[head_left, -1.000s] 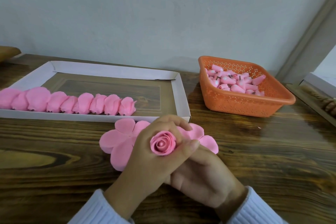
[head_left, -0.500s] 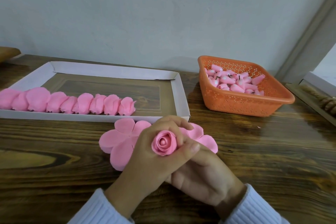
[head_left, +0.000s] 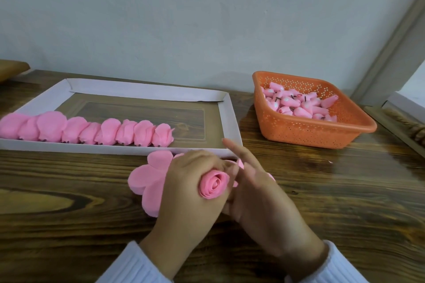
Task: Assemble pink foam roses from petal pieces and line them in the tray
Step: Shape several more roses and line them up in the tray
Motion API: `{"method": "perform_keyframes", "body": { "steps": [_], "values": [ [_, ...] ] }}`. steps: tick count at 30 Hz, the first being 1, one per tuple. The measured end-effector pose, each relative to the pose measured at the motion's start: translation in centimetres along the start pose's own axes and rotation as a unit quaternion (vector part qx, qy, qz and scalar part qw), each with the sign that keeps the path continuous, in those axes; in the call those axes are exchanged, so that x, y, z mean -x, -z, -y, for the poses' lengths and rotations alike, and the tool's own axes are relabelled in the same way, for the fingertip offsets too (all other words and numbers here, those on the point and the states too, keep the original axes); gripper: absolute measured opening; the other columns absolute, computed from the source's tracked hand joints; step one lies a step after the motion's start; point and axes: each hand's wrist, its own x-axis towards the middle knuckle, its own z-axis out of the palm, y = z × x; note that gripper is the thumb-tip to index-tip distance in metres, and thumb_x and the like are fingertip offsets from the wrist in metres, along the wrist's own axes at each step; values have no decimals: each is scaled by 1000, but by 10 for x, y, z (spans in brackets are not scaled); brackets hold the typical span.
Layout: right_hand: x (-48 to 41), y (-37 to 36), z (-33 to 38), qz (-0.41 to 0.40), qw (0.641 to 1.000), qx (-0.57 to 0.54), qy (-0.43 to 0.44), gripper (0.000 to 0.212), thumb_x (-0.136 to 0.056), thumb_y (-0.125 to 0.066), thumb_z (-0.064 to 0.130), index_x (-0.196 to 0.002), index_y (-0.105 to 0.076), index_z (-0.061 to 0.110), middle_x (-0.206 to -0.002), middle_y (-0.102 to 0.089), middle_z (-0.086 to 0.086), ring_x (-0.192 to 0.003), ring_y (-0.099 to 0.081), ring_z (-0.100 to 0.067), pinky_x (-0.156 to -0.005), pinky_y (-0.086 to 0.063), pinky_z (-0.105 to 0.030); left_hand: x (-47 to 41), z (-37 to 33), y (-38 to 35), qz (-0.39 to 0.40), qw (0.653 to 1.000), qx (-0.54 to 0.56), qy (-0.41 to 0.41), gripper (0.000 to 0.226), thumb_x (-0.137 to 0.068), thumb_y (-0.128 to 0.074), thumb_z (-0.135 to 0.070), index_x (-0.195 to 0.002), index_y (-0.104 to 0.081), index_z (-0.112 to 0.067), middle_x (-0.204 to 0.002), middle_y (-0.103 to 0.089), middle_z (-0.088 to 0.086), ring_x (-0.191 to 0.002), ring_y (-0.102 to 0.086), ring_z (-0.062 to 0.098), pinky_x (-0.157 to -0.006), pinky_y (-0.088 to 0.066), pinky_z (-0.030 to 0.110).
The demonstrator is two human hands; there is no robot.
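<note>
Grips a rolled rose (head_left: 213, 182) in the left hand (head_left: 190, 190), with the right hand (head_left: 259, 193) alongside, forefinger straight, grasp unclear.

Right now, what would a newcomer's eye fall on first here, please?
A rolled pink foam rose is gripped in the left hand at near centre, above flat pink foam petal pieces. Behind, finished pink roses line the white cardboard tray; an orange plastic basket of pink buds stands at far right.
</note>
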Motion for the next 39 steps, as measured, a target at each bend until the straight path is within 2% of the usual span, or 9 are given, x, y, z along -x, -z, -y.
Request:
{"method": "perform_keyframes", "body": {
  "steps": [4, 9, 14, 17, 20, 27, 32, 36, 39],
  "values": [
    [5, 1, -10, -24, 990, 128, 56, 74, -62, -80, 30, -130, -50, 37, -113, -69, 1, -110, -65, -20, -91, -51, -35, 5, 2, -1, 42, 998, -51, 13, 24, -52, -69, -15, -74, -65, -25, -73, -56, -18, -72, -50, 1, -70, -43, 18],
    [5, 1, -15, -30, 986, 148, 65, 62, -68, -76, 28, -126, -55, 37, -116, -69, -4, -113, -64, -21, -95, -48, -35, 2, -3, -4, 0, 995, -91, -48, 9, -77, -58, -35, -83, -57, -28, -72, -51, -24, -73, -49, 5, -67, -44, 33],
    [5, -4, -15, -25, 981, 174, 83, 49, -75, -76, 38, -120, -61, 25, -118, -67, -10, -114, -62, -27, -96, -48, -43, 5, -8, -8, -18, 1000, 1, 21, 22, -76, -49, -35, -95, -60, -31, -83, -60, -18, -81, -60, 13, -70, -54, 38],
    [4, -10, -10, 16, 995, 90, 49, 39, -92, -55, 48, -113, -65, 17, -114, -68, -9, -110, -64, -15, -90, -51, -30, 3, -10, -3, -5, 996, 74, 49, 21, -79, -59, -38, -99, -61, -41, -80, -66, -17, -79, -64, 17, -69, -54, 40],
    [0, -7, -11, 5, 1000, 27, -6, 53, -89, -46, 45, -111, -54, -3, -111, -58, -26, -103, -56, -29, -85, -48, -39, 0, -13, 1, -3, 969, 224, 108, 15, -79, -60, -34, -92, -68, -31, -69, -67, -5, -68, -66, 7, -64, -53, 21],
    [1, -7, -19, 55, 998, -17, 21, 47, -85, -58, 22, -128, -50, 5, -96, -56, -18, -79, -57, -20, -68, -43, -29, -2, -13, 5, -32, 917, 350, 190, 34, -81, -65, -34, -114, -63, -36, -100, -73, 0, -89, -71, 18, -56, -53, 20],
    [0, -6, -21, 27, 998, 21, 50, 30, -90, -54, 15, -115, -57, 0, -83, -57, -11, -68, -56, -11, -63, -42, -25, -2, -14, 3, 24, 931, 302, 203, 27, -67, -64, -41, -91, -74, -33, -100, -73, -8, -73, -69, 7, -46, -43, 10],
    [2, -6, -21, 18, 996, 80, 44, 28, -90, -50, 37, -107, -71, 29, -70, -58, 1, -63, -52, -9, -62, -38, -26, -1, -15, 5, 60, 913, 318, 247, 29, -65, -65, -45, -87, -76, -29, -52, -63, -5, -32, -44, 5, -35, -36, 18],
    [2, -10, -22, 37, 996, 65, 57, 27, -91, -53, 32, -113, -66, 23, -82, -60, -3, -71, -54, -11, -63, -44, -23, -1, -16, 5, 34, 912, 320, 254, 27, -62, -66, -48, -74, -74, -25, -72, -72, 0, -43, -57, 13, -35, -35, 17]
  ]
}}
